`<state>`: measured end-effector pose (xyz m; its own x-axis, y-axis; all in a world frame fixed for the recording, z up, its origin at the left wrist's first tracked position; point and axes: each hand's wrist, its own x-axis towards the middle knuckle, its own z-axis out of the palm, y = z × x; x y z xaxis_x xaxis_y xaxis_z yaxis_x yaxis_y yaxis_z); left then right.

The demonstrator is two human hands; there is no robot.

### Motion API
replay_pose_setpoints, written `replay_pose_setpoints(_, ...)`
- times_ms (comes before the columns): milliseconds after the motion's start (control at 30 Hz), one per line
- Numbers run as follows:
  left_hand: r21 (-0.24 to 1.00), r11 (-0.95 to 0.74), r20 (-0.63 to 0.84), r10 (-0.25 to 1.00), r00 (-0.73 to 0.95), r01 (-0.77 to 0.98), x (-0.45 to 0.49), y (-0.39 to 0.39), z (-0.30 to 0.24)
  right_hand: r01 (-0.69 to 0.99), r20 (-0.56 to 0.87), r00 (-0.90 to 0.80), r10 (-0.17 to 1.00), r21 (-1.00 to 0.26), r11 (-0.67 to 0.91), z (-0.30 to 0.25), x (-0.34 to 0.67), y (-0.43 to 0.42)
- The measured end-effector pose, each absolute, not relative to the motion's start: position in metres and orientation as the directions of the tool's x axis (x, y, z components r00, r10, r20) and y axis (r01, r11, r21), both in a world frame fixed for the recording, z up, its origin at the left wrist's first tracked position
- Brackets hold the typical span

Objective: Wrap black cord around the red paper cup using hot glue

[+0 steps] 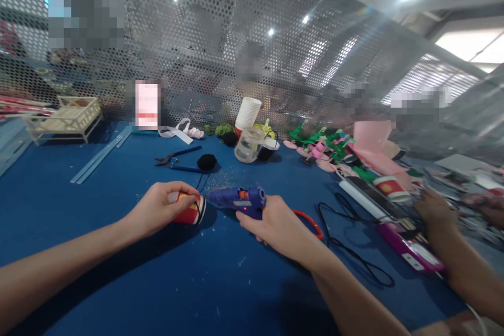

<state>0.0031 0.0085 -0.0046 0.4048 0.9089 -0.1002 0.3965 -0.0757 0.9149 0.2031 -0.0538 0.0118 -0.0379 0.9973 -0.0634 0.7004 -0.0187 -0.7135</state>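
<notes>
My left hand (159, 209) is closed around a small red, white and black paper cup (191, 211) lying on its side on the blue table (118, 283). My right hand (277, 226) grips a blue hot glue gun (240, 199). Its nozzle points left and sits right at the cup's bottom. A red ring (313, 223) lies just behind my right hand.
Blue-handled pliers (175, 160) and a black pompom (207, 161) lie farther back. A clear jar (249, 144), a stack of white cups (248, 112) and green and pink craft pieces (323, 144) stand beyond. A black cord (354, 252) loops on the right, near another person's hand (433, 210). A perforated metal screen (220, 52) backs the table.
</notes>
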Motion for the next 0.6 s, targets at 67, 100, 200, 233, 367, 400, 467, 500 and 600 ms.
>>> replay_pose_setpoints(67,0.911,-0.091,-0.089,0.909,0.406,0.403,0.0027,0.0087,-0.0055,0.705,-0.084,-0.042,0.996,-0.709,-0.030,0.0138,0.2031,-0.0560)
replay_pose_setpoints(100,0.911,-0.091,-0.089,0.909,0.407,0.402,0.0025,0.0089,-0.0060,0.709,-0.088,-0.044,0.995,-0.705,-0.031,0.0144,0.2029,-0.0565)
replay_pose_setpoints(200,0.920,-0.073,-0.100,0.906,0.410,0.385,0.0017,0.0095,-0.0074,0.720,-0.067,-0.035,0.997,-0.694,-0.021,0.0149,0.2016,-0.0560)
replay_pose_setpoints(233,0.921,-0.072,-0.100,0.906,0.411,0.382,0.0015,0.0098,-0.0078,0.720,-0.063,-0.034,0.997,-0.694,-0.019,0.0149,0.2011,-0.0557)
replay_pose_setpoints(367,0.907,-0.115,-0.068,0.908,0.413,0.404,0.0008,0.0109,-0.0084,0.728,-0.078,-0.042,0.996,-0.685,-0.023,0.0167,0.1996,-0.0572)
replay_pose_setpoints(400,0.906,-0.118,-0.065,0.909,0.411,0.406,0.0008,0.0111,-0.0084,0.732,-0.080,-0.042,0.996,-0.681,-0.024,0.0175,0.1994,-0.0583)
replay_pose_setpoints(467,0.911,-0.107,-0.071,0.911,0.407,0.399,0.0009,0.0113,-0.0085,0.741,-0.078,-0.045,0.996,-0.672,-0.020,0.0189,0.1994,-0.0608)
replay_pose_setpoints(500,0.914,-0.096,-0.078,0.912,0.403,0.394,0.0011,0.0114,-0.0085,0.743,-0.078,-0.048,0.996,-0.669,-0.017,0.0195,0.1994,-0.0619)
replay_pose_setpoints(600,0.923,-0.064,-0.098,0.913,0.395,0.378,0.0014,0.0114,-0.0087,0.746,-0.088,-0.059,0.994,-0.666,-0.015,0.0205,0.1995,-0.0640)
